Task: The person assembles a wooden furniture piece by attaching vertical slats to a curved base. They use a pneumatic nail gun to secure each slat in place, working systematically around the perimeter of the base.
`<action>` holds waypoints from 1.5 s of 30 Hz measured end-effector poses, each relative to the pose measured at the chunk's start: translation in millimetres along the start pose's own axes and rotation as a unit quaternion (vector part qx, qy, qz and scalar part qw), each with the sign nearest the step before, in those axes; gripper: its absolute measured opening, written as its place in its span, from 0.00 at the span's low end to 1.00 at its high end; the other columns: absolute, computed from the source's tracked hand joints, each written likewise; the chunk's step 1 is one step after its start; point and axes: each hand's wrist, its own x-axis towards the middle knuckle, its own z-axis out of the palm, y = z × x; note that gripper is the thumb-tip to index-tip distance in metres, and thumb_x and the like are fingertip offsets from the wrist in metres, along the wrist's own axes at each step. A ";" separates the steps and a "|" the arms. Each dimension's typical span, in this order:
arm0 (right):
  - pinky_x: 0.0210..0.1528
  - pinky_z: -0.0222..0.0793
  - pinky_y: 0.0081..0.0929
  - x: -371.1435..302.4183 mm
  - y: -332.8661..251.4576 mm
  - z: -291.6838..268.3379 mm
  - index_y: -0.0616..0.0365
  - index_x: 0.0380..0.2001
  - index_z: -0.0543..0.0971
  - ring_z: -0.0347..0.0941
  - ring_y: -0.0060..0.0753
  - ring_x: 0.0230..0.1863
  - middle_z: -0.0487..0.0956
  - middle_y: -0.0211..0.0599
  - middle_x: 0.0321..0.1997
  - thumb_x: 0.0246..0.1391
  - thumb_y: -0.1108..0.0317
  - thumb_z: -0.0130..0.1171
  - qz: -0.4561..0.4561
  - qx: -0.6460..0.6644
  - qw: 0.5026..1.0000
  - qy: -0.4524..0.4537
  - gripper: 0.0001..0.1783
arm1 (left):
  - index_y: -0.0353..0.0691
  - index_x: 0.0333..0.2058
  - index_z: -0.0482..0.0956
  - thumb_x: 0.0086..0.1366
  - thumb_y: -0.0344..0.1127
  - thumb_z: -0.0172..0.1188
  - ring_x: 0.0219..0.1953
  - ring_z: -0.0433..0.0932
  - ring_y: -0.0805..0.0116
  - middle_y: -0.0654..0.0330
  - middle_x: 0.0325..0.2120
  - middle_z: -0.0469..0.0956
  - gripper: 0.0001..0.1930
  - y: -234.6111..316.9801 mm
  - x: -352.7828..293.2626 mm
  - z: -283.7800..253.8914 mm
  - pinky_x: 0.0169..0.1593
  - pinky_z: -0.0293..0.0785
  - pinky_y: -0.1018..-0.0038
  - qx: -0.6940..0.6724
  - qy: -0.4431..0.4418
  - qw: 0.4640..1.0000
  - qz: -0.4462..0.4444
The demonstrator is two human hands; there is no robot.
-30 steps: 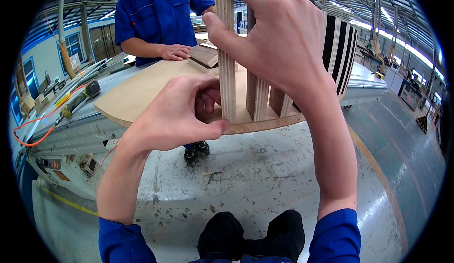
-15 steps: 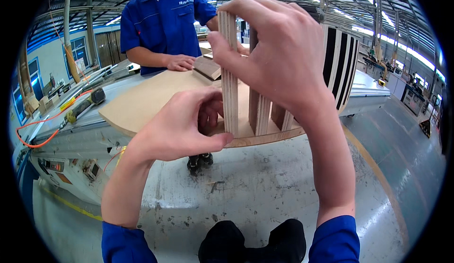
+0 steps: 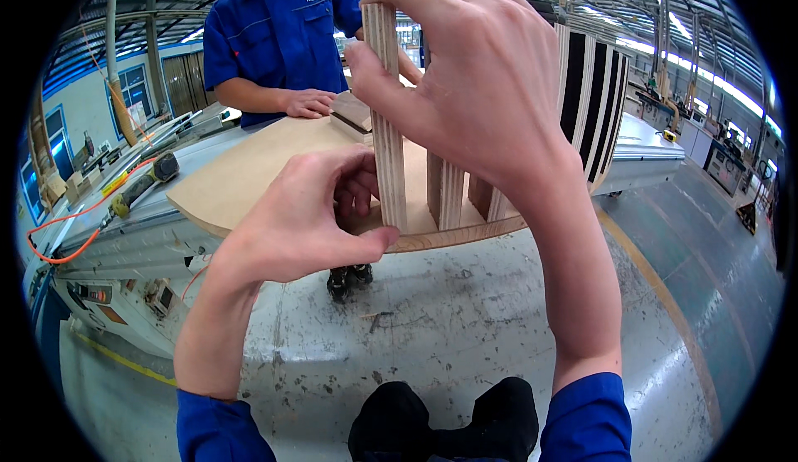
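An upright plywood strip with layered edges stands at the front rim of a curved wooden board, leaning slightly left at its top. My right hand grips its upper end, fingers over the top and thumb against the side. Low down, my left hand closes on the strip's foot, its thumb at the front edge and its fingers curled behind. Two more plywood strips, a nearer one and another, stand on the board to the right, their tops hidden by my right hand.
Black-and-pale striped upright pieces curve along the board's right side. Loose wooden blocks lie by a co-worker's hand across the board. A cordless-looking green-black tool and an orange hose rest on the metal bench at left.
Both hands and the strip appear slightly farther left and higher in view; the board and co-worker shift similarly. My hold on the strip looks the same.
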 end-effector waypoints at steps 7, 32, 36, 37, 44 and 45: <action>0.36 0.75 0.36 -1.8 0.7 2.8 0.54 0.26 0.83 0.81 0.39 0.28 0.81 0.36 0.24 0.48 0.55 0.68 0.000 -0.020 1.000 -0.010 0.13 | 0.31 0.35 0.77 0.51 0.31 0.71 0.28 0.62 0.80 0.71 0.24 0.67 0.15 -2.8 1.6 -3.0 0.31 0.63 0.79 -0.025 -0.014 0.999 0.017; 0.37 0.75 0.36 -7.5 2.6 10.5 0.53 0.31 0.83 0.80 0.39 0.29 0.81 0.37 0.26 0.50 0.54 0.67 -0.001 -0.023 0.999 -0.028 0.14 | 0.28 0.43 0.78 0.52 0.30 0.71 0.30 0.66 0.82 0.68 0.27 0.72 0.20 -0.6 2.8 -3.5 0.33 0.65 0.81 -0.093 -0.021 0.995 0.012; 0.37 0.75 0.35 -9.3 1.3 11.0 0.53 0.31 0.83 0.80 0.39 0.29 0.81 0.37 0.27 0.50 0.54 0.67 -0.001 -0.022 0.999 -0.028 0.14 | 0.26 0.48 0.77 0.53 0.30 0.70 0.30 0.69 0.83 0.67 0.29 0.75 0.24 3.3 -1.8 1.4 0.32 0.66 0.82 -0.096 -0.013 0.995 -0.013; 0.37 0.75 0.35 -10.2 0.7 10.6 0.53 0.32 0.83 0.80 0.39 0.29 0.81 0.37 0.27 0.50 0.54 0.67 -0.001 -0.022 0.999 -0.030 0.14 | 0.26 0.49 0.77 0.53 0.30 0.70 0.30 0.69 0.83 0.67 0.30 0.76 0.25 1.6 -2.1 1.0 0.32 0.66 0.82 -0.099 -0.017 0.995 -0.011; 0.37 0.75 0.35 -10.4 0.7 10.7 0.53 0.33 0.83 0.80 0.39 0.29 0.82 0.37 0.27 0.50 0.53 0.67 -0.001 -0.021 0.999 -0.031 0.15 | 0.26 0.48 0.78 0.53 0.29 0.70 0.29 0.68 0.84 0.68 0.30 0.75 0.23 11.4 -3.4 3.8 0.32 0.65 0.82 -0.005 0.002 1.000 0.018; 0.37 0.75 0.35 -10.3 1.0 10.4 0.53 0.33 0.83 0.80 0.39 0.29 0.82 0.37 0.27 0.50 0.53 0.67 -0.002 -0.022 0.999 -0.032 0.15 | 0.27 0.47 0.78 0.53 0.29 0.70 0.29 0.68 0.83 0.68 0.30 0.75 0.23 10.1 -2.5 4.1 0.32 0.65 0.82 -0.016 0.004 1.000 0.010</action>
